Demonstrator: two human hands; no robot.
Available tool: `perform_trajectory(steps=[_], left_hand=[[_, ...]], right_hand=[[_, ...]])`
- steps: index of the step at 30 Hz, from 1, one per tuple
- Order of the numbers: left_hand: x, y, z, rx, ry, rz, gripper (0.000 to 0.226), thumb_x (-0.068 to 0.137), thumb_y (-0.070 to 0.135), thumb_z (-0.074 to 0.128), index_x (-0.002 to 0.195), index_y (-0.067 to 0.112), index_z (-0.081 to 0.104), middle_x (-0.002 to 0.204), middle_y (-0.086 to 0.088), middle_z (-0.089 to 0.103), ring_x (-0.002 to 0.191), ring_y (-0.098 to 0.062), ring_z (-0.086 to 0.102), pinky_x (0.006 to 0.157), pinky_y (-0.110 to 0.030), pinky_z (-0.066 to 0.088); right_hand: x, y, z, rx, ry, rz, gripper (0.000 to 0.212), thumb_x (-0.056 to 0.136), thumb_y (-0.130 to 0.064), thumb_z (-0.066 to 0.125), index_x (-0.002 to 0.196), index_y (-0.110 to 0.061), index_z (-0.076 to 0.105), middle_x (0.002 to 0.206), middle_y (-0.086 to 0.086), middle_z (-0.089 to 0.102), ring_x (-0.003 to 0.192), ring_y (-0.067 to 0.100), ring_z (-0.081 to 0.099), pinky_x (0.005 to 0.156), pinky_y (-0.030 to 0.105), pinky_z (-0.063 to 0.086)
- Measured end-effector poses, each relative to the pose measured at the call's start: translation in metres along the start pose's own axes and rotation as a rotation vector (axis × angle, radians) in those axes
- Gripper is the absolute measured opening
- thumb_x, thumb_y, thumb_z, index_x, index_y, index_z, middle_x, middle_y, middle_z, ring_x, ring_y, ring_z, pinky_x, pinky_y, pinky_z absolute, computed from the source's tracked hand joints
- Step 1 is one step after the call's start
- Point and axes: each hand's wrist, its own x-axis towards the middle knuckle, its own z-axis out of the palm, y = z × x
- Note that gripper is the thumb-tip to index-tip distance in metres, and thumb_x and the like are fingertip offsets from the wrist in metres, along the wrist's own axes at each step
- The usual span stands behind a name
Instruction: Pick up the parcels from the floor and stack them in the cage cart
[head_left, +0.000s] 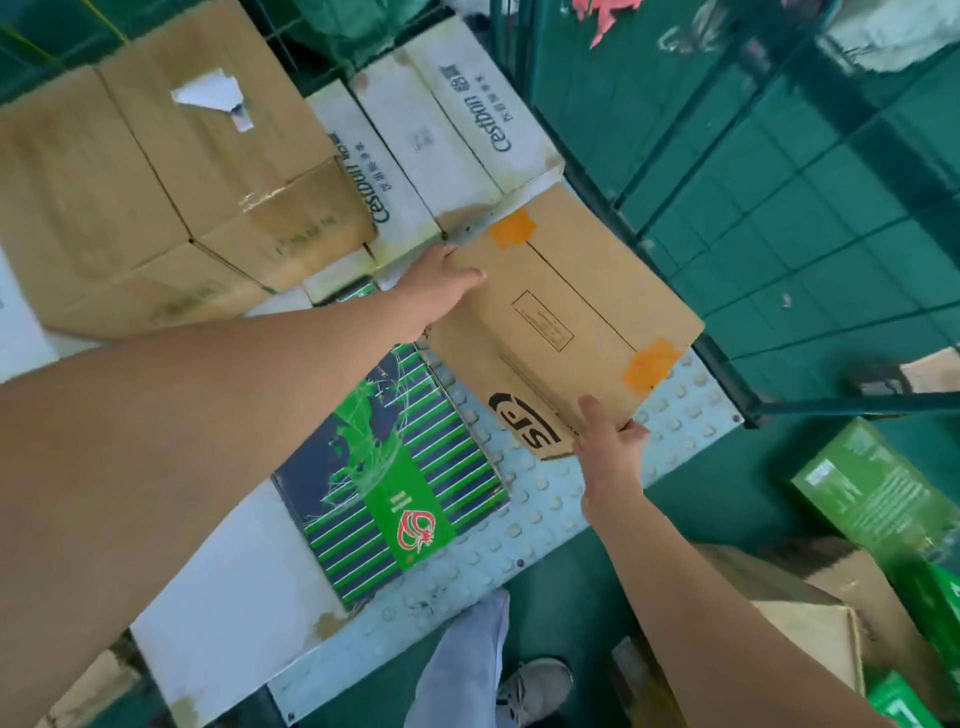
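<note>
Parcel, brown cardboard box with orange tape patches at two corners and a black logo on its near side, is being held tilted over the cage cart's studded grey floor, both hands on it. Left hand is lying on the box's far left edge, fingers fairly straight, thumb laid across the top face; whether the fingers are wrapping under the edge, cannot tell. Right hand is gripping the near corner beside the logo, thumb on top, fingers curling under. Box is sitting just beside a flat green-and-dark striped box lying on the cart floor, and just in front of a row of white printed cartons. Large brown carton with a torn white label is stacked at far left. Green wire mesh wall of the cart is standing to the right of the held box. Outside the cart, on the green floor at right, a green carton and a brown box are lying. A trouser leg and a shoe are showing at the bottom edge.
</note>
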Motion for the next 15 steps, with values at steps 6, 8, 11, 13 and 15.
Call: perform_trajectory(steps=[6,8,11,13,15], left_hand=[[0.044,-0.034,-0.015,0.138,0.090,0.015,0.069,0.091,0.025,0.065,0.154,0.023,0.036,0.141,-0.005,0.042,0.128,-0.026,0.047,0.105,-0.037,0.044],[0.057,-0.054,-0.013,0.331,0.076,-0.028,0.069,0.092,0.032,0.060,0.156,0.023,0.035,0.157,-0.011,0.029,0.143,-0.033,0.034,0.117,-0.043,0.035],[0.061,-0.079,-0.006,0.557,-0.011,-0.107,0.064,0.099,0.034,0.052,0.157,0.018,0.032,0.166,-0.019,0.013,0.153,-0.038,0.016,0.123,-0.047,0.023],[0.060,-0.088,-0.001,0.598,-0.056,-0.098,0.063,0.098,0.026,0.054,0.157,0.018,0.032,0.165,-0.017,0.018,0.152,-0.037,0.017,0.121,-0.045,0.022],[0.064,-0.096,0.004,0.633,-0.111,-0.091,0.057,0.099,0.021,0.052,0.154,0.013,0.036,0.163,-0.017,0.024,0.153,-0.033,0.018,0.122,-0.042,0.020]], right_hand=[[0.029,0.021,0.054,-0.280,-0.170,0.027,0.052,0.094,-0.051,0.064,0.125,-0.025,0.032,0.099,-0.005,0.053,0.091,0.015,0.058,0.087,0.043,0.045],[0.036,0.027,0.070,-0.415,-0.280,0.036,0.060,0.098,-0.049,0.062,0.145,-0.024,0.035,0.125,0.004,0.056,0.117,0.030,0.060,0.096,0.045,0.044],[0.049,0.030,0.086,-0.419,-0.358,-0.013,0.071,0.100,-0.036,0.063,0.158,-0.016,0.028,0.152,0.011,0.044,0.140,0.034,0.045,0.112,0.045,0.041],[0.055,0.024,0.092,-0.372,-0.354,-0.003,0.069,0.100,-0.031,0.063,0.157,-0.015,0.029,0.137,0.006,0.046,0.137,0.033,0.047,0.116,0.050,0.040],[0.063,0.019,0.093,-0.344,-0.321,0.035,0.080,0.092,-0.036,0.067,0.159,-0.021,0.025,0.130,0.003,0.046,0.130,0.030,0.049,0.114,0.049,0.040]])
